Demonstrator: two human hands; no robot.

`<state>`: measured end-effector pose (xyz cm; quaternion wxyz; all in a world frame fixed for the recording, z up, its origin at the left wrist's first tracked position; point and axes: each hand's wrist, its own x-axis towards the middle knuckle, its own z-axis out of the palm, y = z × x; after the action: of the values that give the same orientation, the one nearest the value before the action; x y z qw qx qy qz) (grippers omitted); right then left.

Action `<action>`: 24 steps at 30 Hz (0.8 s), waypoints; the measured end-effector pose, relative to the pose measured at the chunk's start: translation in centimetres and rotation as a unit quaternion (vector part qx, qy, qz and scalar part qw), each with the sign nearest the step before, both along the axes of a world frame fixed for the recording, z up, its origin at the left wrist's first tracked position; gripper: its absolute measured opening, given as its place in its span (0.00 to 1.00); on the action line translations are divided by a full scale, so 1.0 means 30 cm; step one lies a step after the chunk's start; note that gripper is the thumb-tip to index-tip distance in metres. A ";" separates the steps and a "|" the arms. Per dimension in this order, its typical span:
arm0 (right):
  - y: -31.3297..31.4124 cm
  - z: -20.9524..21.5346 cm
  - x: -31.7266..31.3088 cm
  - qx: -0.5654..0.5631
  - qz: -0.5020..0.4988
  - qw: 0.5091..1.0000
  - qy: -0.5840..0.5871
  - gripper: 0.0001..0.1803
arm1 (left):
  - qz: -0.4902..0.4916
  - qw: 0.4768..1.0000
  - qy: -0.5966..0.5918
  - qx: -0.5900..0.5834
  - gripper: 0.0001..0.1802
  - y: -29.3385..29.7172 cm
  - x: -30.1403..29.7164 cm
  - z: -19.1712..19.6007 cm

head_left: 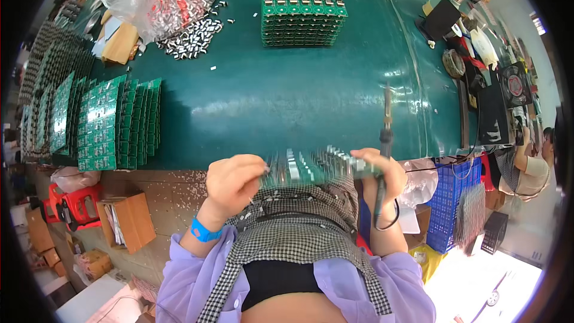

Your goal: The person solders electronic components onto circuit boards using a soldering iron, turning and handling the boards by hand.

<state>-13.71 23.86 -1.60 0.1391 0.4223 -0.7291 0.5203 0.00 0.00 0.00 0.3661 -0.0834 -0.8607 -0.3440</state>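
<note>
You hold a green circuit board panel [305, 167] at the near edge of the green surface [287, 101], over your lap. Your left hand [234, 180] is curled closed on its left end. Your right hand [376, 170] pinches its right end and also grips a soldering iron [385, 137], tip up. Judging by this, you are between solder joints; the next move calls for freeing the iron hand while steadying the panel.

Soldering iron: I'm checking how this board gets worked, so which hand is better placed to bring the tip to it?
Right. The right hand already holds the soldering iron at the board's right end, tip up. The left hand is occupied gripping the board's left end.
</note>
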 end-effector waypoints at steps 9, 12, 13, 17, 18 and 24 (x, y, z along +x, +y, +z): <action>-0.134 -0.086 -0.101 0.089 -0.102 0.959 -0.248 0.18 | 0.094 0.873 -0.327 0.350 0.06 -0.048 -0.185 -0.123; -0.131 -0.081 -0.123 0.171 -0.119 0.970 -0.124 0.19 | 0.098 0.858 -0.342 0.371 0.06 -0.085 -0.174 -0.120; -0.124 -0.073 -0.132 0.175 -0.118 0.969 -0.128 0.19 | 0.089 0.843 -0.326 0.418 0.06 -0.109 -0.154 -0.117; -0.071 -0.082 -0.169 0.133 -0.048 0.989 -0.041 0.19 | 0.028 0.724 -0.217 0.654 0.10 -0.235 0.012 -0.119; -0.050 -0.086 -0.170 0.090 -0.022 0.992 -0.089 0.20 | 0.087 0.745 -0.211 0.627 0.11 -0.244 0.046 -0.109; 0.000 -0.085 -0.168 -0.059 -0.076 0.981 -0.167 0.39 | 0.361 0.920 -0.148 -0.029 0.08 -0.091 -0.238 0.099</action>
<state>-18.75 23.87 -4.17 0.0789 0.2641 -0.7398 0.6137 -7.13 -2.73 2.97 0.3309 0.2744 -0.8863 -0.1722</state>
